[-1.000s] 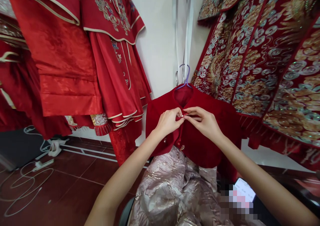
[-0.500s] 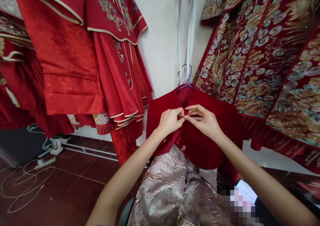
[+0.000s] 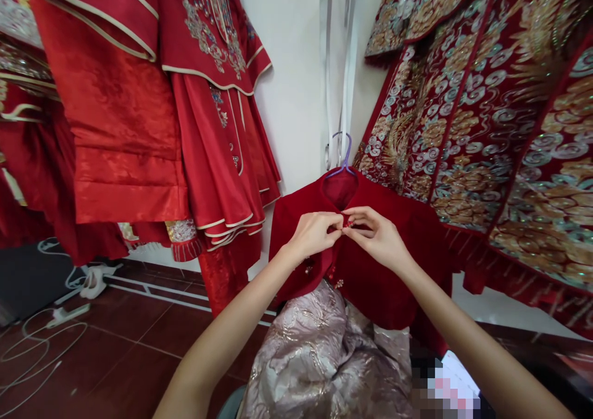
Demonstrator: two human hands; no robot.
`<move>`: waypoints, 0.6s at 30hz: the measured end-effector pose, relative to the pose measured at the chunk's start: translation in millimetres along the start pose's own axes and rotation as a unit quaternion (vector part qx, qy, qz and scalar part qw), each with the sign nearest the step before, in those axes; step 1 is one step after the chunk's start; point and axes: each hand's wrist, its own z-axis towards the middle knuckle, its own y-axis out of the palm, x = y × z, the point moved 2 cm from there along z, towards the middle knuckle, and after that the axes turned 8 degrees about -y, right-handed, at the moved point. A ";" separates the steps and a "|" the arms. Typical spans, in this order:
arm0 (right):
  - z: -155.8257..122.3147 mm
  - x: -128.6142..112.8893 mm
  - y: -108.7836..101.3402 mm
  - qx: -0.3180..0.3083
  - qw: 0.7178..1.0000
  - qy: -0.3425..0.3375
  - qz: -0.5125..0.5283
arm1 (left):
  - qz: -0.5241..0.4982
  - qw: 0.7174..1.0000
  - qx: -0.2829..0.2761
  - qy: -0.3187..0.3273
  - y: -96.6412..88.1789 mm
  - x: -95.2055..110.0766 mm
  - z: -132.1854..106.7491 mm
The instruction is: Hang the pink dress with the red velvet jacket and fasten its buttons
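Note:
A dark red velvet jacket hangs on a purple hanger in front of me. At its upper front opening, my left hand and my right hand meet with their fingertips almost touching. Both pinch a small red beaded fastener near the collar; fingers partly hide it. Lower on the front, a flower-shaped ornament shows on the right panel, and a small button on the left one.
Shiny pale pink fabric covers my lap. Red garments hang at left, and an embroidered red garment hangs at right. White cables lie on the tiled floor. A lit phone is at lower right.
The view has tilted and shifted slightly, so the jacket and hanger sit a little lower. Both hands stay at the collar fastener; my right fingers have shifted a little on it.

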 end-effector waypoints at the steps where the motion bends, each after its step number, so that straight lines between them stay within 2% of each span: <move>1: 0.6 -1.9 -1.6 0.000 1.000 0.000 0.003 | -0.006 1.000 0.008 0.006 0.3 2.7 0.8; 4: -3.3 -5.6 -3.6 0.021 1.000 -0.010 0.019 | -0.090 0.993 0.069 -0.032 9.5 7.9 -1.3; 6: -15.6 -2.7 1.6 0.054 0.997 -0.017 0.054 | -0.212 0.962 0.139 -0.100 25.5 4.4 -11.2; 8: -37.1 6.0 15.3 0.094 0.992 -0.005 0.088 | -0.354 0.894 0.205 -0.181 49.5 -6.4 -30.8; 9: -50.2 12.4 25.6 0.109 0.990 0.013 0.091 | -0.406 0.858 0.218 -0.227 63.8 -13.6 -42.9; 11: -76.7 27.1 50.9 0.118 0.987 0.062 0.085 | -0.469 0.792 0.235 -0.314 90.3 -28.9 -68.3; 12: -88.3 34.3 64.1 0.122 0.986 0.087 0.075 | -0.471 0.773 0.260 -0.336 99.7 -35.2 -79.4; 13: -97.6 40.7 76.8 0.115 0.986 0.105 0.063 | -0.468 0.774 0.255 -0.341 106.9 -39.4 -87.5; 15: -108.6 49.9 97.7 0.072 0.989 0.113 0.058 | -0.434 0.809 0.219 -0.331 113.5 -41.4 -96.2; 18: -111.1 57.6 107.6 0.079 0.984 0.127 0.096 | -0.368 0.863 0.203 -0.280 109.4 -32.1 -98.3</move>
